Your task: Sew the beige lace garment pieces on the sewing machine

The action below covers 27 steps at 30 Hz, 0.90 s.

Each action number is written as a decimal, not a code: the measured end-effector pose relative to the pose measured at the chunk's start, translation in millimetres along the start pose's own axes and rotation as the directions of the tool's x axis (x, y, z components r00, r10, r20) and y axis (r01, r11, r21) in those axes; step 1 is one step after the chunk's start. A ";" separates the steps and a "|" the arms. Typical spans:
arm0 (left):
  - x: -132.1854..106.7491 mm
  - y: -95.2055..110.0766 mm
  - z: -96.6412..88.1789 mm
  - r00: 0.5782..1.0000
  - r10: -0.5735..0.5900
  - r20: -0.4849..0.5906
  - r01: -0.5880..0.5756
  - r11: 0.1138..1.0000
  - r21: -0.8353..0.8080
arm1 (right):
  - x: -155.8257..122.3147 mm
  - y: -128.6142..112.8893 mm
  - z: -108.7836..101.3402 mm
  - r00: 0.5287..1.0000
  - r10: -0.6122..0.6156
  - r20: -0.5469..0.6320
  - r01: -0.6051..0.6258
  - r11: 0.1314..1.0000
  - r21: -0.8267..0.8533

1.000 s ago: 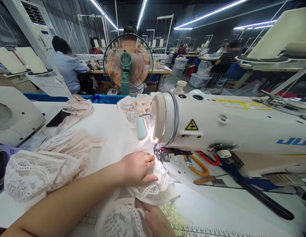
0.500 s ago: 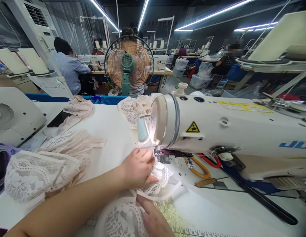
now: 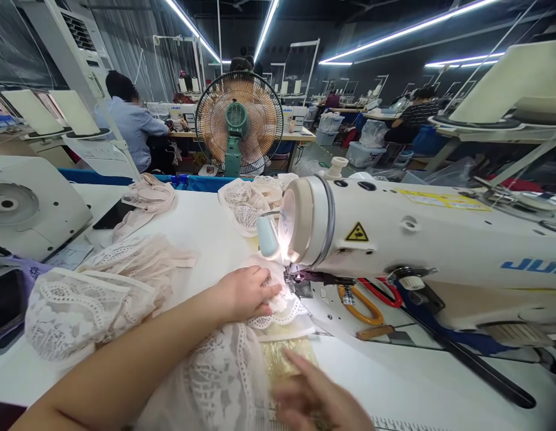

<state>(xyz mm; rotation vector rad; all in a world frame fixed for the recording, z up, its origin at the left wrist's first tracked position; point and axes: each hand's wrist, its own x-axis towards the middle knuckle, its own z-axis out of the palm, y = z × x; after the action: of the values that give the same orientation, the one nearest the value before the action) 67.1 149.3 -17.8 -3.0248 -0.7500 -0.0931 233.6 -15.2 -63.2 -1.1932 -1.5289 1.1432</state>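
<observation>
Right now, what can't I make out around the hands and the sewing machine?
All in the head view:
- Right hand: fingers blurred by motion, wrist cut off by the bottom edge.
- Lace fabric: part is covered by the left hand.
- Needle tip: too small, near the glare of the lamp.
- Sewing machine: far end cut off by the right edge.
</observation>
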 end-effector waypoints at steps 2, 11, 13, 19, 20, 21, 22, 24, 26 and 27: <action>-1.9 1.8 -2.7 1.000 0.021 -0.007 -0.021 1.000 -0.013 | 9.4 0.4 -26.8 0.962 -0.253 -0.106 0.150 0.807 -0.571; -7.9 30.4 2.0 0.956 0.285 -0.068 -0.290 0.953 -0.090 | 57.9 -3.9 -61.0 0.748 -0.569 0.341 0.483 0.116 -0.868; -9.8 38.0 0.2 0.959 0.275 -0.065 -0.280 0.956 -0.092 | 53.3 -4.9 -56.1 0.772 -0.536 0.341 0.508 0.200 -0.838; -13.7 49.4 -6.8 0.969 0.225 -0.098 -0.230 0.973 -0.035 | 39.0 3.3 -52.6 0.798 -0.549 0.248 0.460 0.289 -0.840; -13.6 49.4 -6.4 0.968 0.229 -0.107 -0.232 0.972 -0.022 | 38.9 4.6 -52.4 0.803 -0.541 0.251 0.454 0.282 -0.845; -13.1 49.2 -5.2 0.964 0.236 -0.124 -0.239 0.971 -0.009 | 39.4 5.5 -51.7 0.808 -0.534 0.250 0.446 0.278 -0.851; -12.3 48.7 -3.2 0.959 0.243 -0.149 -0.245 0.969 0.003 | 40.5 5.8 -50.5 0.811 -0.531 0.245 0.439 0.276 -0.855; -9.9 47.2 2.8 0.947 0.249 -0.203 -0.249 0.968 0.026 | 43.7 5.0 -46.5 0.817 -0.530 0.225 0.420 0.281 -0.863; -6.9 45.1 10.0 0.933 0.270 -0.237 -0.267 0.963 0.042 | 47.2 3.4 -41.4 0.832 -0.517 0.203 0.389 0.282 -0.877; -5.5 43.9 13.4 0.928 0.282 -0.244 -0.278 0.959 0.049 | 48.7 2.8 -39.0 0.839 -0.508 0.195 0.373 0.275 -0.886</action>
<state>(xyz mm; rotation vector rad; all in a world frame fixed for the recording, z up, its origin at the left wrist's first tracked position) 83.4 108.4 -31.9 -2.9882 -0.2935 -0.4492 263.5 38.8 -53.4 -1.2787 -2.2790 -0.3052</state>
